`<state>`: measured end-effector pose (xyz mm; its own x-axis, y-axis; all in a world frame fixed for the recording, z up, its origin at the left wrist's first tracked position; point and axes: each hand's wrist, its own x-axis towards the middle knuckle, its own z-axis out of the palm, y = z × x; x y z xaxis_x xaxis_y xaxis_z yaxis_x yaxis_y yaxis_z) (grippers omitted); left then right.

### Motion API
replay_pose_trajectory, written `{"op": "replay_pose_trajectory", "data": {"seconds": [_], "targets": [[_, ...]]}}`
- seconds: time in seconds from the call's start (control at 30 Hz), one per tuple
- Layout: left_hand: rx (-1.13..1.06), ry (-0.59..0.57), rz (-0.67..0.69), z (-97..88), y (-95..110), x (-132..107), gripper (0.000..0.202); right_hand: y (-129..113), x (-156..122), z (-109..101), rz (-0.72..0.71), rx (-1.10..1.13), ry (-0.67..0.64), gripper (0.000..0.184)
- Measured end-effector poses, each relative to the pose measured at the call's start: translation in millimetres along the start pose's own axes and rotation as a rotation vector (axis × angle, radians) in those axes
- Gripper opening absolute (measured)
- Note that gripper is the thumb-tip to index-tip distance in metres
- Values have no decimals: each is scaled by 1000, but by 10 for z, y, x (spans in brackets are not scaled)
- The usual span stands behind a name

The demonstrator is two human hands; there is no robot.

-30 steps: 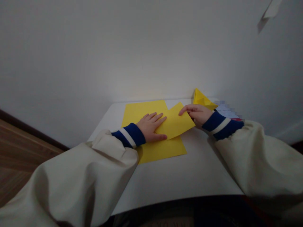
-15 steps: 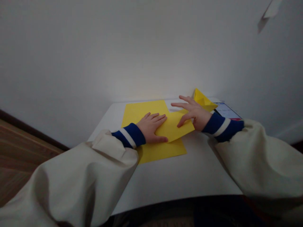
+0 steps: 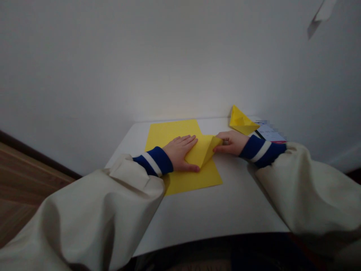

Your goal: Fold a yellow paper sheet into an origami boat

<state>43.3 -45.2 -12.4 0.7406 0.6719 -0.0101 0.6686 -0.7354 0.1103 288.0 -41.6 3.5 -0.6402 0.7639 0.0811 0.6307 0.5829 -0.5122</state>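
A folded piece of yellow paper (image 3: pixel 203 147) lies on top of a larger yellow sheet (image 3: pixel 194 182). My left hand (image 3: pixel 182 153) rests flat on the folded paper with its fingers stretched out, pressing over its left part. The right end of the folded paper is pinched in my right hand (image 3: pixel 229 143), and that end is lifted and bent over toward the left. Behind my right hand stands a yellow folded paper boat (image 3: pixel 241 121), apart from both hands.
The papers lie on a small white table (image 3: pixel 214 214) set against a pale wall (image 3: pixel 169 67). A phone (image 3: pixel 270 132) with a lit screen is at the table's back right. Brown wood (image 3: pixel 28 188) shows at the left.
My right hand has lowered and closed on the right end of the folded paper, bending it up and leftward. The left hand has stayed in place.
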Motion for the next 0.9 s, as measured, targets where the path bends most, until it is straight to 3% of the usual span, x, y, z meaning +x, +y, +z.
{"op": "replay_pose_trajectory", "data": {"seconds": [0.23, 0.6, 0.9], "targets": [[10, 0, -3, -13, 14, -5, 107, -33, 15, 26, 89, 62, 9, 26], [10, -8, -62, -78, 81, 21, 104, -127, 121, 63, 248, -249, 92, 29], [11, -9, -65, -122, 97, 15, 107, -219, 159, 91, 265, -424, 88, 34]]}}
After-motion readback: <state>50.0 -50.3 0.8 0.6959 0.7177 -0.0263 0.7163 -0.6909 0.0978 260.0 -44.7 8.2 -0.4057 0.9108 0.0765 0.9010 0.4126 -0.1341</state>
